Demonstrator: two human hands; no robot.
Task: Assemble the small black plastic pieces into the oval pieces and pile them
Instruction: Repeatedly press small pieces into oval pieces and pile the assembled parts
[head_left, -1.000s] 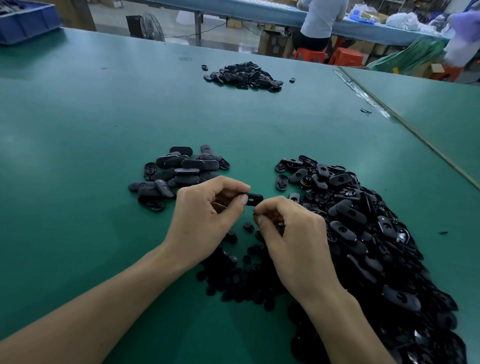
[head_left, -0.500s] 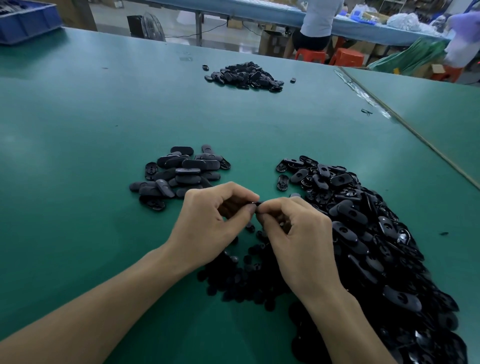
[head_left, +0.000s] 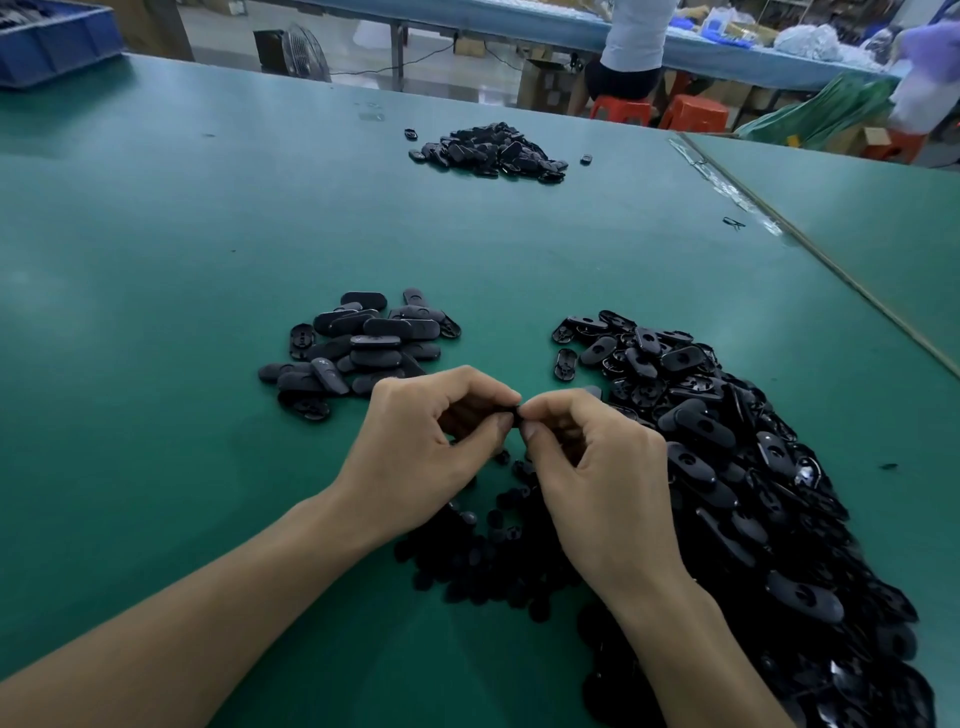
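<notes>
My left hand (head_left: 421, 447) and my right hand (head_left: 597, 483) meet fingertip to fingertip over the green table (head_left: 182, 312). Both pinch one black oval piece (head_left: 514, 411), of which only a sliver shows between the fingers. A large heap of loose oval pieces (head_left: 727, 467) spreads to the right of my hands. Small black plastic pieces (head_left: 483, 561) lie scattered under and below my hands. A smaller pile of oval pieces (head_left: 363, 343) sits just beyond my left hand.
Another heap of black pieces (head_left: 493, 150) lies far across the table. A blue crate (head_left: 52, 41) stands at the back left corner. A second green table (head_left: 857, 234) adjoins on the right. A person (head_left: 634, 47) sits on an orange stool beyond.
My hands have closed together. The oval piece that stuck out from my left fingers a second ago is now almost hidden between both sets of fingertips.
</notes>
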